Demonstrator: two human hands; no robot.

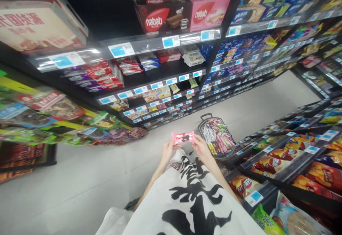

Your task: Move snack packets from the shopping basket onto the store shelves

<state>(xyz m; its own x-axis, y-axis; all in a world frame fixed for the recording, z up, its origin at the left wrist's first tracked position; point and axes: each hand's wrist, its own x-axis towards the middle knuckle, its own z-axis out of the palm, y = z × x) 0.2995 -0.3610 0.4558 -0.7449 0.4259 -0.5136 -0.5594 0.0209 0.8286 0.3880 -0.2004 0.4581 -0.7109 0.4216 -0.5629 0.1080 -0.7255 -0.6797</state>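
A small pink packet of nabati cookies [183, 137] is stretched level between my two hands, in front of my white shirt with black print. My left hand [169, 147] grips the packet's left end, fingers closed with the thumb on top. At the other end, my right hand [199, 145] pinches the packet between thumb and fingers. The brand name and a dark cookie picture face up toward me. Just beyond my right hand, a dark basket [202, 124] filled with many small wrapped snacks stands on the floor.
Black snack shelves [160, 85] run along the far side, holding nabati wafer boxes [162, 17] up top. Bagged snacks [50, 103] hang at the left. A chip shelf [278, 167] borders my right side. Pale floor tiles [101, 171] stretch between them.
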